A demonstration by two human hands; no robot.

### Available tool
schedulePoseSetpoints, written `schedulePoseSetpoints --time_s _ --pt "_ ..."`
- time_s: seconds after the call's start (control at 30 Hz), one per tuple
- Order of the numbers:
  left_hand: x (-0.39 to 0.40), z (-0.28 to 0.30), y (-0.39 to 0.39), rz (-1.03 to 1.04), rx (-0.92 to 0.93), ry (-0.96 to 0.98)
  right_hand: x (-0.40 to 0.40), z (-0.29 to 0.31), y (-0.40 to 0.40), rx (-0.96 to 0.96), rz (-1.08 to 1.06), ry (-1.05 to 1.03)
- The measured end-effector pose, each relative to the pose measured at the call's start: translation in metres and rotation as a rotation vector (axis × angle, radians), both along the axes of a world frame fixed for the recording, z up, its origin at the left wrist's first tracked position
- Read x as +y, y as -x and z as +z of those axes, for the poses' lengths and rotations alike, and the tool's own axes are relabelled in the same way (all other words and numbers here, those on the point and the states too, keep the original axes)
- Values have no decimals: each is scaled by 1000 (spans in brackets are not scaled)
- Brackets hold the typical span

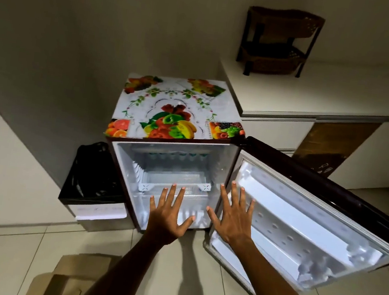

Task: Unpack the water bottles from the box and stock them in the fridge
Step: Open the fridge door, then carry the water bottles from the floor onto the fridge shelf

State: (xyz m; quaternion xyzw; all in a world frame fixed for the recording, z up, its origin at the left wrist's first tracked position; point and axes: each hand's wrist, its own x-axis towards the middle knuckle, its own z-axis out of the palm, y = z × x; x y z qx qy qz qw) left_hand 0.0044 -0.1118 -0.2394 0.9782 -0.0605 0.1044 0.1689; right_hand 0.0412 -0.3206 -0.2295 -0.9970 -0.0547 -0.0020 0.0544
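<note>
Item: small fridge (232,157), door (304,212) swung fully out, standing beyond and to the outer side of the right hand (232,219). Both hands are released, fingers spread flat and holding nothing; the left hand (170,215) hovers before the cabinet opening, the right before the hinge edge where cabinet meets door. Water bottles (174,156): a row of teal caps shows on an upper shelf deep inside, beyond the fingertips of both hands; the count cannot be fixed, as the view there is washed out. Box (63,276): brown cardboard, flaps up, on the tiled floor near the left forearm, behind and below the hands; its inside is not visible, so whether bottles remain cannot be told. Judged state of task: some stock is already shelved, and with the hands bare the work is either between trips or near its close; the door is yet to be shut. Lower shelf and clear drawer (176,177) just ahead of the left fingers appear unfilled, as do the door racks beyond the right hand. Edges: door rim low beside the right forearm; dark bin (94,175) touching or just beside the fridge, outward of the left hand; white counter (320,95) with wicker rack (278,41) far beyond the right hand. Open floor lies between the forearms, giving room to draw back toward the box.
</note>
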Motion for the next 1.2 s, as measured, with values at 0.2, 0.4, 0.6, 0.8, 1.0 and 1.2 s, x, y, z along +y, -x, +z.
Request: schedulePoseSetpoints --time_s 0.2,0.4,0.6,0.8,1.0,1.2 --pt "41 -31 14 41 88 -70 41 -22 4 47 53 -14" --pt "62 -76 9 111 200 -45 67 -58 -9 68 131 -40" --pt "73 -150 -4 159 260 -59 83 -132 -32 91 174 -43" --pt "80 -248 -26 184 279 -79 103 -233 -65 79 238 -2" --pt "91 -358 -57 184 256 -98 118 -349 -91 72 263 33" --pt "104 -466 -78 207 252 -121 125 -458 -112 73 250 -5"
